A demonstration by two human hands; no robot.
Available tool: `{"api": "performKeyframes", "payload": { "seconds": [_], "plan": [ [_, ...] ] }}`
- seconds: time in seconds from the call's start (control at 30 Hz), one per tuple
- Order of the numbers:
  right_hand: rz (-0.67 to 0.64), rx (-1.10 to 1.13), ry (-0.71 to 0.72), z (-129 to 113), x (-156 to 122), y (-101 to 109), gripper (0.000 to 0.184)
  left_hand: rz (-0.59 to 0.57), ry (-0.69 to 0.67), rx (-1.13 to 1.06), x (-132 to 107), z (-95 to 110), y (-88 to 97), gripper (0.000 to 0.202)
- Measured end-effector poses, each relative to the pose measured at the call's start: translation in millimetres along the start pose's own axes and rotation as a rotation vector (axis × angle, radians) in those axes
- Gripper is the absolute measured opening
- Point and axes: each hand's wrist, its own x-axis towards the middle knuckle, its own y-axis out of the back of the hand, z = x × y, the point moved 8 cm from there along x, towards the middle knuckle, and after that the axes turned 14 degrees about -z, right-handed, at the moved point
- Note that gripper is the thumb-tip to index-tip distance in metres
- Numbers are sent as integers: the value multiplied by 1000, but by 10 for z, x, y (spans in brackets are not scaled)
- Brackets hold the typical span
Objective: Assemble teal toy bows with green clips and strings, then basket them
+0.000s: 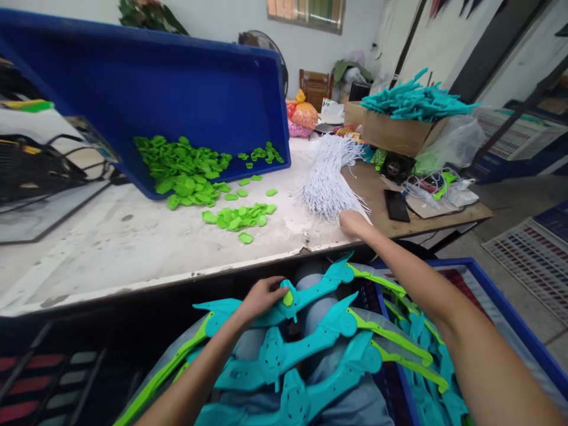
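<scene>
We've 3 teal plastic frames [306, 349] across our lap, just below the counter's [110, 254] front edge. Our L hand [261, 297], fingers curled, touches 1 green pc [288, 297] on the topmost; R hand [354, 225], narrow, is at thin white strings [328, 177]; can't tell if either grips. Bare strip b/w strings & loose flat green pcs [242, 218]; 1 blue bin [190, 100] behind.

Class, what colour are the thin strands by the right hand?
The thin strands are white, best seen in the head view.
</scene>
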Motion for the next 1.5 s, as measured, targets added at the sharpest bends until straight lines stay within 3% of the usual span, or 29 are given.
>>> {"api": "performKeyframes", "payload": {
  "seconds": [0.1, 0.17, 0.23, 0.27, 0.37, 0.47, 0.57, 0.7, 0.77, 0.9, 1.0, 1.23, 1.37, 1.5],
  "plan": [
    [-137, 93, 48, 229, -485, -160, 10, 109, -10, 163, -75, 76, 48, 53],
    [-338, 238, 163, 383, -1002, -473, 9, 262, -95, 305, -199, 259, 41, 46],
    [-661, 645, 379, 446, -1663, -896, 24, 346, -240, 401, -332, 495, -115, 40],
    [-726, 814, 396, 541, -1961, -1059, 31, 312, -301, 416, -366, 586, -262, 40],
    [-485, 1221, 331, 935, -2571, -1338, 40, -12, -318, 376, -340, 640, -836, 45],
    [-292, 1347, 395, 1051, -2922, -1488, 48, -256, -207, 300, -347, 475, -1237, 54],
    [-111, 1385, 397, 1064, -2924, -1481, 56, -425, -135, 203, -452, 313, -1414, 51],
    [395, 1202, -5, 1363, -2658, -1365, 39, -553, -111, 172, -590, 321, -1462, 45],
    [493, 1077, -119, 1396, -2515, -1397, 32, -506, -129, 166, -552, 444, -1405, 44],
    [605, 982, -178, 1405, -2378, -1587, 29, -366, -198, 121, -260, 822, -1331, 44],
    [649, 934, -152, 1398, -2371, -1682, 28, -422, -218, 34, 75, 1031, -1521, 41],
    [647, 878, -107, 1385, -2328, -1794, 22, -668, 81, -455, 719, 839, -2265, 31],
    [643, 800, -79, 1346, -2328, -1797, 19, -746, 150, -589, 865, 786, -2510, 27],
    [685, 670, -12, 1286, -2356, -1735, 16, -912, 159, -685, 899, 856, -2783, 15]
  ]
}}
